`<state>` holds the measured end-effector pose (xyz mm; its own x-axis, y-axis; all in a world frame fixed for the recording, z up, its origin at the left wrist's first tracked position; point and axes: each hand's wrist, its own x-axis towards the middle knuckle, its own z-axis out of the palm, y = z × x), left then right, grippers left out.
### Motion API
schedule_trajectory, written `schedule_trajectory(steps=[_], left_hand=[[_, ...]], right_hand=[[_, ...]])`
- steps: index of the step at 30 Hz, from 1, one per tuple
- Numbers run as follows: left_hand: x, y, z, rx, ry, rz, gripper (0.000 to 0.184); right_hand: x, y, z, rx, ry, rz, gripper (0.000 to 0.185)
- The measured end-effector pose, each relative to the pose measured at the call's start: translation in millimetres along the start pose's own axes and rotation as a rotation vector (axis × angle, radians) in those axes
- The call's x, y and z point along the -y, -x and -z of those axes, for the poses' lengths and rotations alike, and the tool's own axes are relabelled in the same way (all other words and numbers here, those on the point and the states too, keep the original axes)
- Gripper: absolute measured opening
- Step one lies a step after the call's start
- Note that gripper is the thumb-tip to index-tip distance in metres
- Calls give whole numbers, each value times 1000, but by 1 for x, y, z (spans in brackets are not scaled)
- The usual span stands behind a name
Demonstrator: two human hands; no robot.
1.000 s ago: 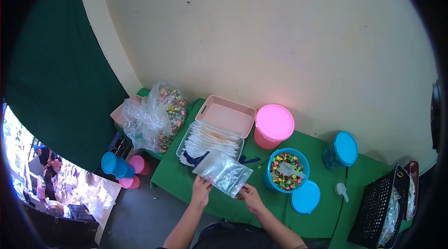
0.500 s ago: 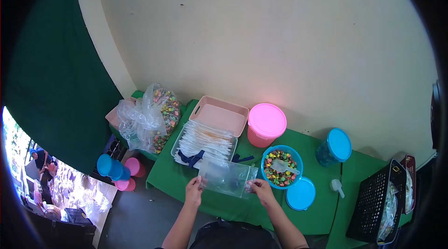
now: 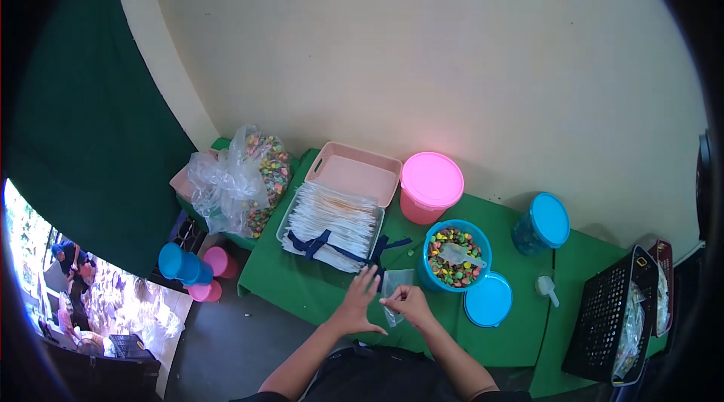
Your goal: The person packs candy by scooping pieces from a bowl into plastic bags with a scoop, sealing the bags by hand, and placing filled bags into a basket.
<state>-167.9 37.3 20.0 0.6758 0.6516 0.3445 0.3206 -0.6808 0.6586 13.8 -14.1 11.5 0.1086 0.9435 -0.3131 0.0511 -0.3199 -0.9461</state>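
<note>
My right hand pinches a clear plastic bag, which hangs narrow and partly hidden behind the fingers. Just to its left, my left hand is open, thumb and fingers spread wide, near the bag. Beyond the hands, a stack of white packets fills a tray, with a dark blue strap lying across the front. To the right stands a blue tub of small multicoloured pieces, a clear scoop resting on them.
A blue lid lies beside the tub. Behind are a pink lidded tub and an empty pink tray. A big bag of coloured pieces sits left. Rightward are a blue-lidded jar, white scoop and black basket.
My left hand has let go of the bag and moved right with its fingers spread. My right hand keeps the bag, now turned narrow and shifted slightly left.
</note>
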Motion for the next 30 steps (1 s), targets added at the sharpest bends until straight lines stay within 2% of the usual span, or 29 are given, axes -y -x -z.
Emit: schedule_trajectory(steps=[1,4,5,6,10,12,13,17,20,22,23,25,26,28,30], left_hand=[[0,-2,-4,79,-10,-90,126],[3,-6,-9,87,95,-156,131],[3,-6,-12,91,99,-158,131],[3,-4,-14,79,196,-133,132],[4,-3,-19,61,393,-75,133],[7,-2,-20,42,452,-33,132],[9,-4,-19,23,509,14,132],[5,-13,-8,132,428,7,133],[5,-18,-4,199,356,48,133],[5,-19,-6,84,296,-26,111],[10,-18,-8,85,298,-27,111],[24,-18,-9,-90,323,99,70],[28,-16,-13,-89,324,97,70],[19,-22,-11,10,355,275,34],[9,-26,-12,41,350,346,28]], right_hand=[[2,1,-4,55,-24,-10,26],[9,5,-6,116,-31,-39,31],[8,6,-5,130,-118,-40,32],[8,6,-5,144,-206,-39,32],[14,6,-4,175,-150,-30,32],[20,9,-4,128,-332,-93,32],[16,7,-2,138,-357,-53,33],[10,4,-1,107,-385,-67,34],[13,0,5,104,-254,29,36],[16,-1,8,83,-174,46,41],[18,-2,10,82,-174,45,41],[24,-4,13,-27,267,197,46],[25,-5,13,-28,267,198,46],[24,-8,8,-69,454,267,49],[17,-12,2,-71,478,290,49]])
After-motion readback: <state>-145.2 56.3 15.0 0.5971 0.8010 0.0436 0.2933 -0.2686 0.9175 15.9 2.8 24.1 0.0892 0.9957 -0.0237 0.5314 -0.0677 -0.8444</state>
